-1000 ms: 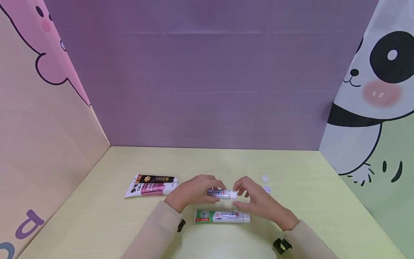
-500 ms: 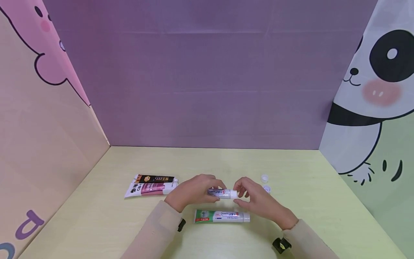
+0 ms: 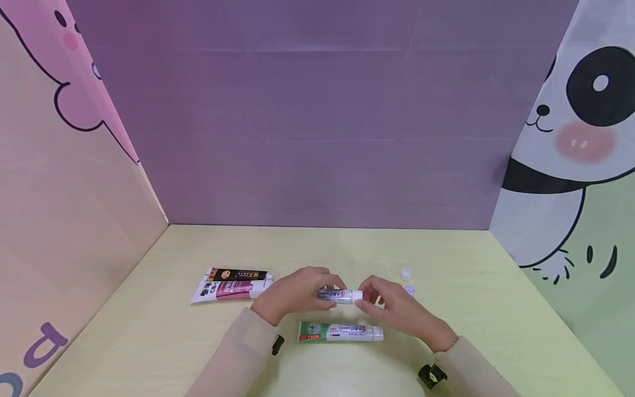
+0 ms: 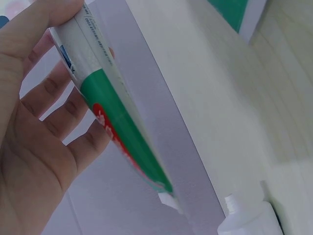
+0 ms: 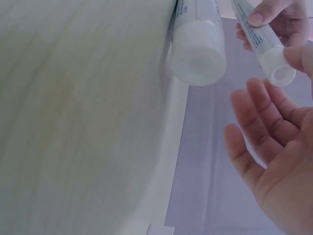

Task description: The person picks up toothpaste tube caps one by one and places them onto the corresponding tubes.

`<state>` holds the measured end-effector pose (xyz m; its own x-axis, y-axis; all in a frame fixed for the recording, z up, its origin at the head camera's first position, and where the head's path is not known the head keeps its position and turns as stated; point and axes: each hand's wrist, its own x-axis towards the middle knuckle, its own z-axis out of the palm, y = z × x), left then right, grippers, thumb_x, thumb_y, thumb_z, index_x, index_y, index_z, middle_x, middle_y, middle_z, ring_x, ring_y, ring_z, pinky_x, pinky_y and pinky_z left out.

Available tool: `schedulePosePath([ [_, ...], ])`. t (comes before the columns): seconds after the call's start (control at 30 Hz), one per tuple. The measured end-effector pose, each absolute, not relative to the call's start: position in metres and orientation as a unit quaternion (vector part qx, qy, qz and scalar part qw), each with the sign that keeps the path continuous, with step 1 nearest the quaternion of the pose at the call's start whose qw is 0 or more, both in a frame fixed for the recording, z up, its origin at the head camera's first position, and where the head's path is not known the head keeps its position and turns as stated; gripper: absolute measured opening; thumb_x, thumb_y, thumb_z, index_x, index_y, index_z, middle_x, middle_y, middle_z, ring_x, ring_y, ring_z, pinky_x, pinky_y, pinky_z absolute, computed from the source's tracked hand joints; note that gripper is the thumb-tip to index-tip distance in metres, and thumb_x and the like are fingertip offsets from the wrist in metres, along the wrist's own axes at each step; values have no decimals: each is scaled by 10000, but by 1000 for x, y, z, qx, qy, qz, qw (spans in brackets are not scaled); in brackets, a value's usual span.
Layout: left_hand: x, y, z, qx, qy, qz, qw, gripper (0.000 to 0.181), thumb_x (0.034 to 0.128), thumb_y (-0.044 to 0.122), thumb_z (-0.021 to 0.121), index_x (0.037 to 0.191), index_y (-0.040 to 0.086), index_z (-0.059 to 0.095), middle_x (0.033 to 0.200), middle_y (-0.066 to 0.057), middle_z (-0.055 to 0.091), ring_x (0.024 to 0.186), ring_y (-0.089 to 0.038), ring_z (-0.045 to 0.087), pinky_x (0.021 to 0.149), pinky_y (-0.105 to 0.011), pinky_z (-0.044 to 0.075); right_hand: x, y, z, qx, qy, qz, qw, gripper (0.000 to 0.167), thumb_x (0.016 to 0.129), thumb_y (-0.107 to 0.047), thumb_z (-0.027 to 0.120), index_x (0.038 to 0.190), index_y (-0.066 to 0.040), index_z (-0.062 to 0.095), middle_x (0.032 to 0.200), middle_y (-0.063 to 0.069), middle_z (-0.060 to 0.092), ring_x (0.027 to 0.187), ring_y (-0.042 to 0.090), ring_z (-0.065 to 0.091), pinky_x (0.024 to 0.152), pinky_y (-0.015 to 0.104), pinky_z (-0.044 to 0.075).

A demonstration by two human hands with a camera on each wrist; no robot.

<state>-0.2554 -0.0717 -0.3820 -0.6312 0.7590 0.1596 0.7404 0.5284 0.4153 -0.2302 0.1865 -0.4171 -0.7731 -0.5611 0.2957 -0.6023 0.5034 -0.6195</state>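
My left hand (image 3: 297, 292) (image 4: 39, 142) grips a white-and-green toothpaste tube (image 3: 333, 295) (image 4: 120, 117) (image 5: 257, 34) between thumb and fingers, its capped end pointing right. At that end, the thumb and a forefinger of my right hand (image 3: 402, 311) (image 5: 288, 171) pinch the white cap (image 3: 357, 296) (image 5: 279, 68); the other fingers are spread loosely in the right wrist view. Nearer the front, a similar green-and-white tube (image 3: 342, 332) lies flat on the table, its cap (image 5: 198, 54) large in the right wrist view.
A black tube (image 3: 240, 274) and a pink-and-white tube (image 3: 238, 289) lie side by side at the left. Two small white caps (image 3: 405, 273) (image 3: 409, 290) are on the table (image 3: 456, 264) behind my right hand. Upright panels border the table's back and sides.
The thumb and forefinger of my right hand have closed in on the cap. My left hand and the held tube have barely moved.
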Motion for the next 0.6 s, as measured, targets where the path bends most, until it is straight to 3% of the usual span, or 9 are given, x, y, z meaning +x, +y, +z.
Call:
schedulePosePath([
  [0.23,-253,-72,-380,437,871,222,15,273,886,169,775,1154,157,721,998,80,654,842,-47,565,795,-218,503,-231,185,-418,319,-878,358,1,250,1042,-332,544,965,-115,642,794,1,629,681,60,506,595,240,432],
  [0.4,-253,-71,-379,437,872,219,13,276,883,164,774,1153,157,722,1008,72,660,840,-49,570,790,-220,504,-230,184,-418,313,-885,344,2,319,1068,-327,483,904,-102,640,736,-7,611,588,44,439,534,226,372],
  [0.6,-254,-71,-379,434,875,215,14,286,885,174,772,1166,161,720,1024,74,663,848,-48,571,800,-225,504,-230,184,-416,306,-890,338,2,350,1079,-339,446,863,-127,622,732,-42,606,608,48,471,552,247,409],
])
